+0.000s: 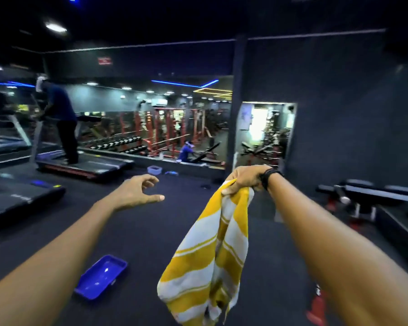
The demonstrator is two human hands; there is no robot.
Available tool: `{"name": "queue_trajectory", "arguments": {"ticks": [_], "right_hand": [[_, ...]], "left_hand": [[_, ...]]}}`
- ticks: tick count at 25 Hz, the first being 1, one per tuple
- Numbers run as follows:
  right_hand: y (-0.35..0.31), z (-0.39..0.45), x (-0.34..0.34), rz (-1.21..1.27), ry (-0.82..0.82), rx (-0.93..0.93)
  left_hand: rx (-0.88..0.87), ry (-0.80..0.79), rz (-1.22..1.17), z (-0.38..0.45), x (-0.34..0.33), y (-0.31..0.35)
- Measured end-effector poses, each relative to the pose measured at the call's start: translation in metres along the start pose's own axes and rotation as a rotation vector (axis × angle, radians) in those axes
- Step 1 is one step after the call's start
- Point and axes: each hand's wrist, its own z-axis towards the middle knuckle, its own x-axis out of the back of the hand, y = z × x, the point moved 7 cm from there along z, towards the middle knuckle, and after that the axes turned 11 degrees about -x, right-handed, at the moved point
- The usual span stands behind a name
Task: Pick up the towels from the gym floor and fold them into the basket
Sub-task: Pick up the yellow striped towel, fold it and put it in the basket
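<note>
Right grip [242, 181]: clenched round the gathered top of the yellow-and-white striped towel [212, 252]; a dark band sits on the wrist.
Towel: hangs free below the right grip, held up above the gym floor [151, 231], bunched at the top and spreading toward its lower end; touches nothing else.
Left grip [137, 189]: released, holding nothing; thumb and fingers loosely curved and apart, extended forward to the left of the towel.
Blue tray [101, 276]: a shallow rectangular container lying on the floor, below the left forearm and left of the towel's lower end.
Small pale container [154, 169]: on the floor farther off, near the mirror wall; a small blue item [171, 172] lies just beside it, too blurred to identify.
Treadmills [85, 165]: along the left side; a person [59, 121] in dark clothes stands on one.
Mirror wall [151, 128]: reflects red racks and rows of dumbbells.
Weight bench [372, 196]: dark, at the right edge, well apart from the towel.
</note>
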Motion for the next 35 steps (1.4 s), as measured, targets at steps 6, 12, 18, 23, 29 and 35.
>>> {"name": "queue_trajectory", "arguments": {"ticks": [6, 12, 18, 23, 29, 35], "right_hand": [[0.161, -0.116, 0.103, 0.055, 0.440, -0.105], [0.308, -0.237, 0.177, 0.074, 0.657, -0.273], [0.422, -0.339, 0.239, 0.080, 0.744, -0.375], [0.503, -0.398, 0.287, 0.046, 0.786, -0.423], [0.572, -0.423, 0.325, 0.025, 0.747, -0.440], [0.613, -0.410, 0.389, 0.013, 0.679, -0.400]], "left_hand": [[-0.254, -0.217, -0.110, 0.081, -0.144, 0.146], [-0.438, -0.337, -0.198, 0.128, -0.276, 0.298], [-0.516, -0.396, -0.264, 0.158, -0.389, 0.427], [-0.549, -0.471, -0.303, 0.180, -0.475, 0.500], [-0.620, -0.553, -0.369, 0.210, -0.555, 0.570], [-0.762, -0.739, -0.613, 0.245, -0.634, 0.674]]}}
